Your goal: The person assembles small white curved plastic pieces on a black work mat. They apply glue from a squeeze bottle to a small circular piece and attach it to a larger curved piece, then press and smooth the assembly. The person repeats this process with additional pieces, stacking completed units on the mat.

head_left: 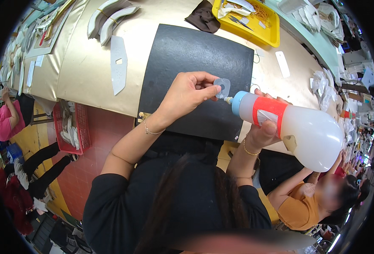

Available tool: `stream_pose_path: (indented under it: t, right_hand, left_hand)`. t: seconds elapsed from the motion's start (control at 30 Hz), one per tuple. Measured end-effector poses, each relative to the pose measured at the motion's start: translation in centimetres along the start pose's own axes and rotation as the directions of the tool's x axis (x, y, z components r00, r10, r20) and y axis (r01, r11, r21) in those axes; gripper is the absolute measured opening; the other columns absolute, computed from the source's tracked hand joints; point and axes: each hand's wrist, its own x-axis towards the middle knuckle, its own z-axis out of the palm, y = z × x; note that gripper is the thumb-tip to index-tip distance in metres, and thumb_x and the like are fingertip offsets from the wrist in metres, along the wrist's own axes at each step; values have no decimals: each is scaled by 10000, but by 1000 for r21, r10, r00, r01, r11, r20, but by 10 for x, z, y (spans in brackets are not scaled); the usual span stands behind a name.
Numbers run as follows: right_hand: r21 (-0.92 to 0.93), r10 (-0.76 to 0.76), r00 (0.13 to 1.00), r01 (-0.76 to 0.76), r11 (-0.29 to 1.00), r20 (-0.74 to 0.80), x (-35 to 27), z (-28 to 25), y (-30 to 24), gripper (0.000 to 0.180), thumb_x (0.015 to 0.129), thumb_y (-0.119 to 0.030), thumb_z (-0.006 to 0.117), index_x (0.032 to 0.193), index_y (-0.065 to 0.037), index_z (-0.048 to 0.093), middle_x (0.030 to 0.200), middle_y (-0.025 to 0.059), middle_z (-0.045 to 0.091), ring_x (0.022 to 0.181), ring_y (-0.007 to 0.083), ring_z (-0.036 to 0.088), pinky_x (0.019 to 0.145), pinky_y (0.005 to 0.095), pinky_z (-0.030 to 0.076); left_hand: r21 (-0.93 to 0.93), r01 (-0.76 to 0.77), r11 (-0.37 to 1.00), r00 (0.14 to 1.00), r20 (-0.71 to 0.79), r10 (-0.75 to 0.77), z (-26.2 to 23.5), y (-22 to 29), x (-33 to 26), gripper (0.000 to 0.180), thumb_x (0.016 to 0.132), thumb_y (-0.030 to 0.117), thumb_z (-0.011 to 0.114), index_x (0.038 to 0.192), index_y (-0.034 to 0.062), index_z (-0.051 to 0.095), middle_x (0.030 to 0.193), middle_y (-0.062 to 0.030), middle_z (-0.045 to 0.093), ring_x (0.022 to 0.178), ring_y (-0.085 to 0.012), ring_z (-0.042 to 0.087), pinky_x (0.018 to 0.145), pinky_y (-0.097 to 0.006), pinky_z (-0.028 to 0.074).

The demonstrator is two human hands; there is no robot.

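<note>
Two hands over black mat (187, 55) on desk (81, 72): left hand (187, 95) pinches clear patch (222, 86); right hand (265, 131) grips bottle (297, 127), nozzle touching patch. Gluing step; next calls for gentle squeeze.

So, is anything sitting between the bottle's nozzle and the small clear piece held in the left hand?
Nothing visible. The squeeze bottle in the right hand points its nozzle tip straight at the small clear piece pinched by the left hand. Tip and piece sit almost together above the black mat, the short gap bare.
</note>
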Motion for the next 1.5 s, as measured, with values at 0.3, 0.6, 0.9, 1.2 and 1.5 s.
stream_pose_path:
  t: [0.3, 0.6, 0.9, 1.2, 1.5]
  right_hand:
    - [194, 317, 946, -324, 926, 69, 7, -13, -6, 742, 808, -439, 778, 1272, 41, 452, 1083, 150, 619, 960, 320, 677, 886, 523, 569]
    - [944, 659, 689, -313, -106, 302, 105, -79, 42, 374, 799, -181, 783, 1046, 58, 635, 1049, 183, 650, 996, 279, 655, 867, 379, 616]
    - [945, 721, 645, -5, -326, 252, 218, -117, 166, 232, 745, -16, 668, 942, 88, 602, 834, 194, 619, 766, 299, 680, 662, 398, 652]
    - [998, 746, 666, 51, -27, -13, 279, -156, 237, 331, 890, -354, 538, 898, -44, 654, 725, 75, 665, 598, 251, 674, 573, 368, 606]
    - [1000, 774, 634, 3, 8, -8, 276, -151, 242, 613, 877, -643, 503, 912, -38, 595, 686, 53, 589, 569, 175, 618, 505, 293, 531]
  left_hand:
    - [-48, 18, 999, 1000, -6, -19, -4, -1, 1, 263, 902, 79, 697, 1119, -66, 658, 924, -97, 706, 805, -126, 674, 759, -255, 549]
    - [186, -253, 949, 937, -198, 288, -17, -33, 23, 382, 956, 38, 609, 1291, -1, 431, 831, -66, 653, 706, -106, 603, 671, -237, 496]
    - [722, -344, 601, 753, -170, 635, -35, -68, 51, 562, 907, 18, 612, 1423, 75, 399, 823, -57, 626, 764, -230, 584, 821, -356, 404]
    - [835, -308, 456, 686, -137, 714, -33, -67, 57, 553, 902, 120, 688, 1408, 83, 467, 719, -21, 555, 661, -170, 499, 760, -318, 400]
    - [817, -222, 532, 533, -355, 768, -92, -40, 31, 250, 930, 161, 641, 1141, 27, 646, 998, -133, 592, 934, -259, 587, 829, -344, 477]
